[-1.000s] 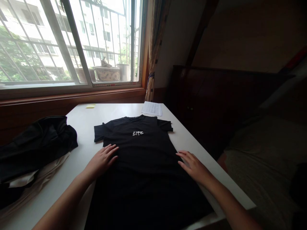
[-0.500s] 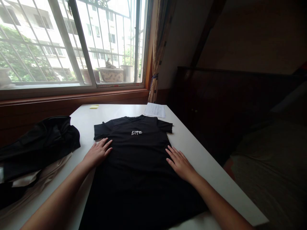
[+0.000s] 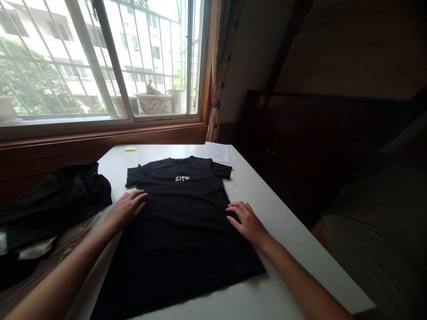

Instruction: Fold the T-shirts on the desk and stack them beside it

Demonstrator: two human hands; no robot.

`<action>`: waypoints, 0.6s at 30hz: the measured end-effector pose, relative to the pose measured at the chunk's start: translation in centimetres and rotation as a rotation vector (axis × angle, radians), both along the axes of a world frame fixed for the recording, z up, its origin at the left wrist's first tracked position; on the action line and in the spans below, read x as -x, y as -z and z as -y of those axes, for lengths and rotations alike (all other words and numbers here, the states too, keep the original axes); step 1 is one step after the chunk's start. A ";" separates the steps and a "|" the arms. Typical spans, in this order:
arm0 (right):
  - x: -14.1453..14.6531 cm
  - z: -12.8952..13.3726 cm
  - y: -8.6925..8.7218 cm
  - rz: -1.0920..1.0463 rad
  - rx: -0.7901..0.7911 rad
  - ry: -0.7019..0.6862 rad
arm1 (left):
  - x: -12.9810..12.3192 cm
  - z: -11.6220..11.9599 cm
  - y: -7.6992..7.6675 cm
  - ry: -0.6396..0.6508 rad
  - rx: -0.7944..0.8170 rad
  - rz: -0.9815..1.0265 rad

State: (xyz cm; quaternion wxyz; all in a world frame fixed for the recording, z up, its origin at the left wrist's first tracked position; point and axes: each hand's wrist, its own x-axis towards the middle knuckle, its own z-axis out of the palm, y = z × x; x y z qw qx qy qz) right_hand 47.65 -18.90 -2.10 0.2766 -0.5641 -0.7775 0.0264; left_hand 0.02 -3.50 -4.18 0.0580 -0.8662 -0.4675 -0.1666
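A black T-shirt with a small white print lies spread out on the white table, its collar toward the window and its hem toward me. My left hand rests on the shirt's left side below the sleeve, fingers stretched out over the cloth. On the opposite side edge is my right hand; its fingers are apart and slightly bent, the tips at the fabric. Neither hand has cloth gripped in it. The shirt shows slight creases across its middle.
To the left lies a heap of dark and beige clothes. At the table's far edge are a yellow sticky note pad and printed papers. Beyond stand a barred window and a tied curtain.
The T-shirt has shifted left and slightly away from me, so its hem shows more fully. My left hand moved left with it; the right hand's fingers are more bent.
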 end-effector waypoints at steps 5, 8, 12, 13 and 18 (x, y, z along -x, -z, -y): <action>-0.5 7.1 -2.8 0.006 0.284 -0.183 | -2.4 11.0 -2.9 0.252 0.177 0.069; -0.1 10.2 -2.9 0.044 0.377 -0.173 | -3.5 17.1 -3.7 0.315 0.258 0.044; 0.2 11.7 -2.1 0.102 0.335 -0.151 | -3.7 21.3 -3.5 0.304 0.197 0.060; 0.1 11.8 -1.9 0.118 0.304 -0.153 | -3.5 21.7 -3.3 0.290 0.165 0.067; -0.5 12.3 -1.8 0.128 0.105 -0.169 | -2.3 22.3 -2.2 0.246 0.006 0.081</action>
